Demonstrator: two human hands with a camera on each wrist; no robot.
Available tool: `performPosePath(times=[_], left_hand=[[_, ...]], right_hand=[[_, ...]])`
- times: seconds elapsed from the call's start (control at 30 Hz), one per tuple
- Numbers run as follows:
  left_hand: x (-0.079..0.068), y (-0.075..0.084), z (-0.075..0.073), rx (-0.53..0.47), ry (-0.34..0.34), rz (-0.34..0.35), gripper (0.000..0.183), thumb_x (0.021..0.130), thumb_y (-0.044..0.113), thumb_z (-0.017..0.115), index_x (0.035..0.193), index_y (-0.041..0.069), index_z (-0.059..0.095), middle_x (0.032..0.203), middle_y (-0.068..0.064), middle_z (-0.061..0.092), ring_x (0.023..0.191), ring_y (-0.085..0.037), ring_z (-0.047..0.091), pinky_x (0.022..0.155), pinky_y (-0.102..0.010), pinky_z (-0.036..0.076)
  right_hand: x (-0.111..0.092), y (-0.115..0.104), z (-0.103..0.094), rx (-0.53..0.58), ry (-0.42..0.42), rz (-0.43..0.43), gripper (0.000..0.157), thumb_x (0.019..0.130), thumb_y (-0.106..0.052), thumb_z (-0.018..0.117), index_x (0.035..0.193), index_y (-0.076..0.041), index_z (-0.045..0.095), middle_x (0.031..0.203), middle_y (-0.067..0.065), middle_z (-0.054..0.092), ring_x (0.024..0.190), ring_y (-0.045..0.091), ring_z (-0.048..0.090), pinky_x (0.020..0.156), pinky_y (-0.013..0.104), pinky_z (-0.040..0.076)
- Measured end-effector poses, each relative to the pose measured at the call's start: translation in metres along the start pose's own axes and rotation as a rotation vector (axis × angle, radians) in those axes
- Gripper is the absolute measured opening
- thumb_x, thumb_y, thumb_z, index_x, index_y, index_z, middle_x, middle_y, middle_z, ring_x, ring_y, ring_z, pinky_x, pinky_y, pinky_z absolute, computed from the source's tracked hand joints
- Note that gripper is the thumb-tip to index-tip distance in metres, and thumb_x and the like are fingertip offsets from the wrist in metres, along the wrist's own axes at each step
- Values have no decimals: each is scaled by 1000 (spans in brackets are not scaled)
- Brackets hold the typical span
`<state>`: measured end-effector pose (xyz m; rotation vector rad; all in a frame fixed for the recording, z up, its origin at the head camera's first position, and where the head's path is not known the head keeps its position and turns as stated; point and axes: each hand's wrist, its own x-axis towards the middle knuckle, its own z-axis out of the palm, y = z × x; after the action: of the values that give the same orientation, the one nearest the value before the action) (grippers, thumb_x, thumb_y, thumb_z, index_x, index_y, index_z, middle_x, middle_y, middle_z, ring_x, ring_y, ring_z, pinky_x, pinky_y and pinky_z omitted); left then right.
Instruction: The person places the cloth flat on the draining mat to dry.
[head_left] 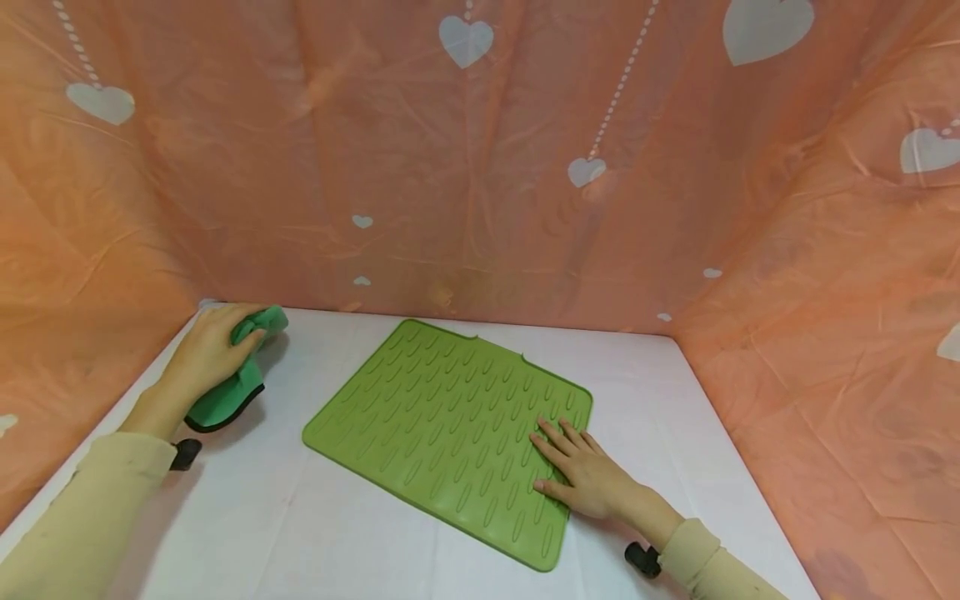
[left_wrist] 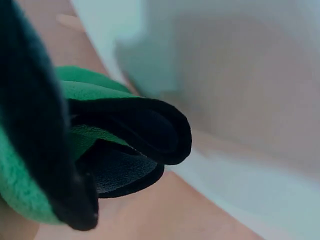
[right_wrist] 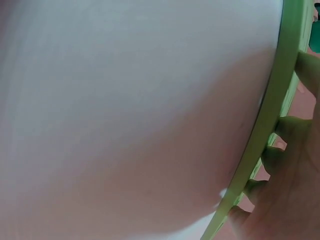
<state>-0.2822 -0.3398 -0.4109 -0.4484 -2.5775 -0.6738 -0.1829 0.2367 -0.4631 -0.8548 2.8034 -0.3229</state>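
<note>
A green cloth with black edging point(head_left: 229, 397) is bunched in my left hand point(head_left: 212, 350), which grips it above the far left of the table. Folds of the same cloth point(left_wrist: 102, 90) fill the left part of the left wrist view and hide the fingers there. A flat green mat with raised oval ridges point(head_left: 442, 433) lies at an angle mid-table. On its right side rests my right hand point(head_left: 588, 479), fingers spread and fairly straight. The right wrist view shows these fingers point(right_wrist: 292, 129) against the mat's edge point(right_wrist: 270, 107).
The table has a white covering point(head_left: 247, 517). An orange curtain with pale hearts point(head_left: 465, 167) stands along the back and both sides. Black wrist straps point(head_left: 642, 559) sit at the cuffs of both beige sleeves point(head_left: 97, 508).
</note>
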Motion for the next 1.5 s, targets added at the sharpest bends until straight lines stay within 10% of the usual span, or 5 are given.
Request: performPosePath(times=[0.47, 1.0, 1.27, 1.5], left_hand=[[30, 77, 2, -117, 91, 149, 43, 96, 1, 73, 138, 2, 63, 138, -25, 59, 121, -46, 50, 93, -61, 42], [54, 156, 45, -252, 139, 395, 46, 93, -1, 76, 137, 5, 65, 135, -16, 63, 115, -37, 55, 93, -51, 45], [55, 191, 78, -254, 77, 509, 48, 94, 4, 77, 140, 7, 64, 137, -13, 63, 107, -31, 56, 83, -44, 47], [45, 216, 109, -215, -86, 539, 44, 100, 15, 72, 143, 11, 62, 142, -10, 62, 123, -31, 57, 100, -51, 49]], right_hand=[[-1, 2, -1, -9, -1, 1, 73, 107, -54, 51, 163, -10, 35, 172, 14, 19, 156, 47, 15, 120, 70, 18], [-1, 4, 2, -4, -2, 7, 74, 106, -55, 50, 163, -11, 35, 172, 13, 18, 156, 46, 14, 121, 69, 17], [0, 2, 1, 4, 0, 5, 73, 107, -55, 50, 164, -11, 34, 172, 13, 19, 157, 46, 13, 121, 69, 17], [0, 3, 1, 10, 3, 5, 73, 107, -54, 50, 164, -11, 34, 172, 13, 19, 157, 46, 12, 121, 69, 16]])
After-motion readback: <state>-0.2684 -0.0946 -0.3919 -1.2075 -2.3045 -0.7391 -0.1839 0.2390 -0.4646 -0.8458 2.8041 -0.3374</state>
